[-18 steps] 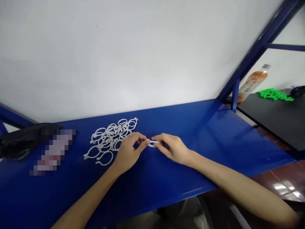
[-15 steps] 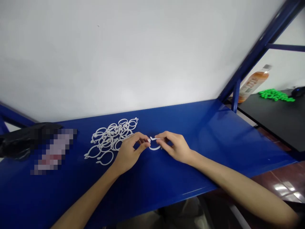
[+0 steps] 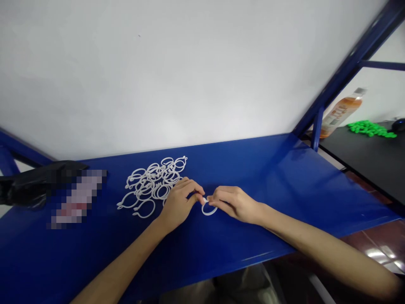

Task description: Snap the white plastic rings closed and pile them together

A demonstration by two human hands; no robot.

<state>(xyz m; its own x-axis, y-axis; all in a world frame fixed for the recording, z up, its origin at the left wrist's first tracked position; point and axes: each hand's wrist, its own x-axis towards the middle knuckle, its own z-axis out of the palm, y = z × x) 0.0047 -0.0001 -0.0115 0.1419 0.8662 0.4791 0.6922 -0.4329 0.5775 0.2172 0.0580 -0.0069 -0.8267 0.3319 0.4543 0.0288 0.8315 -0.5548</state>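
Observation:
A small white plastic ring (image 3: 209, 209) is pinched between both my hands just above the blue shelf (image 3: 268, 177). My left hand (image 3: 179, 204) grips its left end with thumb and fingertips pressed together. My right hand (image 3: 233, 202) pinches the ring's right side, fingers curled. Just left of my left hand lies a loose pile of several white rings (image 3: 152, 184), spread flat on the shelf.
A black bag (image 3: 28, 188) and a blurred-out object (image 3: 77, 197) lie at the shelf's left end. A blue frame post (image 3: 348, 67) slants up at the right. Beyond it a black table (image 3: 367, 158) carries a drink bottle (image 3: 340, 112), green pieces (image 3: 370, 128) and a dark mouse (image 3: 399, 124).
Both hands have come a little nearer and lower with the ring, which now shows as a fuller loop hanging between the fingertips. The pile of rings has not moved.

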